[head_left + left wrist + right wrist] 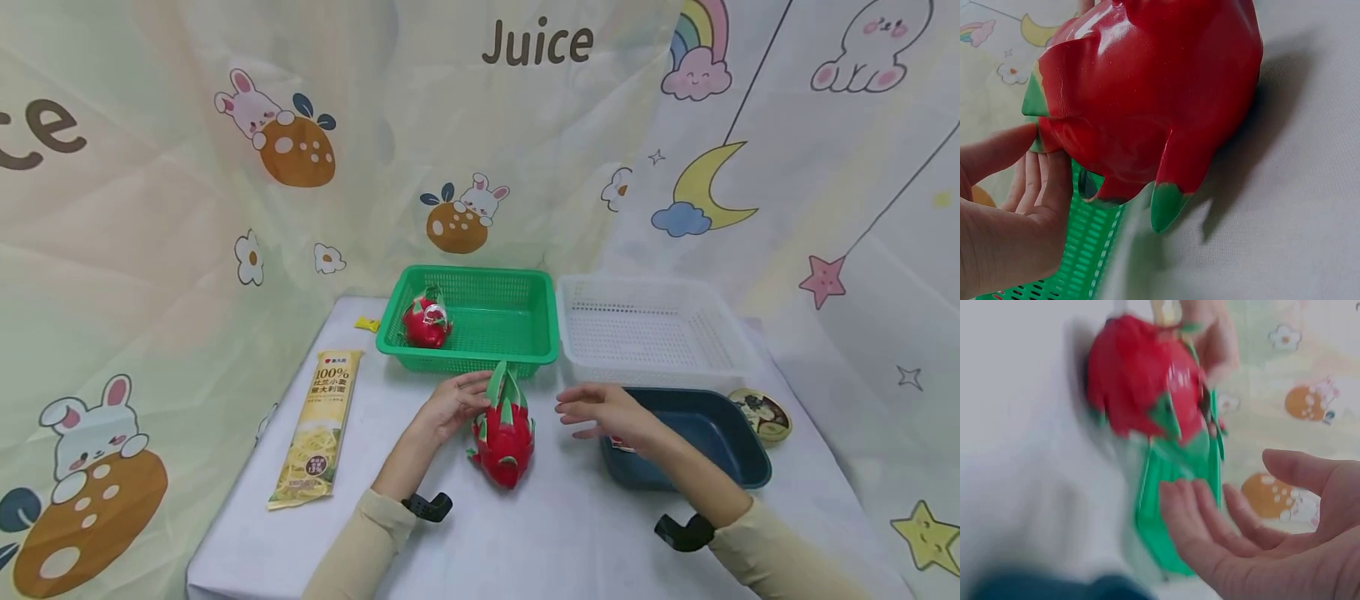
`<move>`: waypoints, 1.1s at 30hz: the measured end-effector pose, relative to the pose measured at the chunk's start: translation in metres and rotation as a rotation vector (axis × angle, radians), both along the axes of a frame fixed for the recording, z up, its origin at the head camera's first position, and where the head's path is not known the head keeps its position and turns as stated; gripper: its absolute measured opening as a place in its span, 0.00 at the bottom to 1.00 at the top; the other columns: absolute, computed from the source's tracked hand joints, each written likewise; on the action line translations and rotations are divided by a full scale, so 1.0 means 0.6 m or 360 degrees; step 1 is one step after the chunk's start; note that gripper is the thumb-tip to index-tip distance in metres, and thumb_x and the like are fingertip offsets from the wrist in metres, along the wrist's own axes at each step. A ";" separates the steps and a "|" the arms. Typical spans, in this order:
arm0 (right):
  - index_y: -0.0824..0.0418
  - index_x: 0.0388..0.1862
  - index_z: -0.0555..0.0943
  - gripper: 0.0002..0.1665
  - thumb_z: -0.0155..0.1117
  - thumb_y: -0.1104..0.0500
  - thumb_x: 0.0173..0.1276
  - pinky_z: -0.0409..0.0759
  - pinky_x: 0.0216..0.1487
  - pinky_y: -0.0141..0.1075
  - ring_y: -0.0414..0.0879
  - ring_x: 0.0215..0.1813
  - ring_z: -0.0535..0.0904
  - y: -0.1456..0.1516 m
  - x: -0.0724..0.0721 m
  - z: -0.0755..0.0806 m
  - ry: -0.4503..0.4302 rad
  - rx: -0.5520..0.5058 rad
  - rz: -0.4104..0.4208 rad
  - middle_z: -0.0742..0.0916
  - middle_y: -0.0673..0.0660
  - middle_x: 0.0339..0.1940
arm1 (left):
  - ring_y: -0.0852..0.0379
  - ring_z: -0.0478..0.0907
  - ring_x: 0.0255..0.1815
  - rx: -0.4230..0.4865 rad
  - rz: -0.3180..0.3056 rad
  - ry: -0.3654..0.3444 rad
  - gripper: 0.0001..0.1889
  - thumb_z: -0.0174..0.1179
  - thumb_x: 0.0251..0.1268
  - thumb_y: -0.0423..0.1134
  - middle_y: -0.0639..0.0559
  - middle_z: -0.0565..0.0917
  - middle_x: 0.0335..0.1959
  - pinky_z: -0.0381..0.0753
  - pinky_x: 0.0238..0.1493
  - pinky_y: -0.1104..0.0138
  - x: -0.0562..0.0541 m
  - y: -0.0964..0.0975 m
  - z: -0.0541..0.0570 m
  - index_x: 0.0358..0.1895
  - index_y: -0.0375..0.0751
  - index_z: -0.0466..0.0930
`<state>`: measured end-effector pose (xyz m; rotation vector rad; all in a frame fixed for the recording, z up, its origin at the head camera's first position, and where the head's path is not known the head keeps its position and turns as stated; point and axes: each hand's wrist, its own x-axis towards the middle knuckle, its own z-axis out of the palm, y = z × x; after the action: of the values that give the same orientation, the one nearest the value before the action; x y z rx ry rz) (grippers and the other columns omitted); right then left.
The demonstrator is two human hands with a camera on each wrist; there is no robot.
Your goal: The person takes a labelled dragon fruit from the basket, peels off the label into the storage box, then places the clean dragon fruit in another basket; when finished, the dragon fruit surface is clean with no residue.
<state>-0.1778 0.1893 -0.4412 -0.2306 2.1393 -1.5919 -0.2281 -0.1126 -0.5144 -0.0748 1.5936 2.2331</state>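
Note:
A red dragon fruit (pixel 504 437) (pixel 1147 94) (pixel 1138 381) with green-tipped scales lies on the white table (pixel 525 533), just in front of the green basket (pixel 480 273) (pixel 1085 250). My left hand (pixel 453 402) (pixel 1016 212) rests against its leafy end, fingers nearly straight and the thumb touching a green tip. To the fruit's right hovers my right hand (pixel 600 412) (pixel 1260 531), open, palm turned toward it and not touching. A second dragon fruit (pixel 426 323) sits in the green basket's left corner.
A white basket (pixel 652 287) stands to the right of the green one. In front of it, under my right forearm, lies a dark blue tray (pixel 712 429), with a round tin (pixel 765 414) beside it. A pasta packet (pixel 318 425) lies at the left. Printed cloth walls surround the table.

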 end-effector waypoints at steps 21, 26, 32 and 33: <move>0.75 0.77 0.60 0.38 0.63 0.61 0.76 0.84 0.54 0.62 0.58 0.57 0.85 -0.089 0.026 -0.103 -0.0279 -0.0308 -0.0254 0.75 0.75 0.72 | 0.55 0.86 0.54 0.0012 -0.0018 0.0038 0.29 0.59 0.65 0.19 0.32 0.79 0.68 0.87 0.50 0.68 0.011 0.003 -0.004 0.72 0.28 0.72; 0.75 0.77 0.60 0.39 0.64 0.62 0.75 0.85 0.53 0.61 0.58 0.55 0.86 -0.094 0.024 -0.105 -0.0272 -0.0342 -0.0317 0.76 0.75 0.70 | 0.55 0.86 0.53 0.0012 -0.0008 0.0038 0.29 0.60 0.65 0.19 0.33 0.80 0.67 0.87 0.51 0.67 0.009 0.001 -0.003 0.71 0.29 0.73; 0.74 0.77 0.58 0.41 0.66 0.64 0.73 0.85 0.51 0.62 0.58 0.54 0.87 -0.093 0.019 -0.107 -0.0276 -0.0389 -0.0377 0.78 0.76 0.68 | 0.54 0.87 0.54 0.0029 0.0015 0.0039 0.28 0.62 0.64 0.20 0.34 0.82 0.65 0.87 0.53 0.65 0.009 -0.003 -0.004 0.69 0.29 0.75; 0.74 0.77 0.58 0.41 0.65 0.64 0.73 0.85 0.50 0.62 0.58 0.54 0.88 -0.093 0.018 -0.107 -0.0266 -0.0387 -0.0382 0.79 0.75 0.68 | 0.53 0.87 0.54 0.0035 0.0015 0.0045 0.28 0.62 0.64 0.20 0.34 0.82 0.65 0.87 0.54 0.64 0.008 -0.003 -0.005 0.69 0.29 0.75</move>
<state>-0.1670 0.1336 -0.5055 0.0854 1.9018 -1.9353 -0.2232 -0.1145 -0.5173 -0.0448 1.5863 2.2682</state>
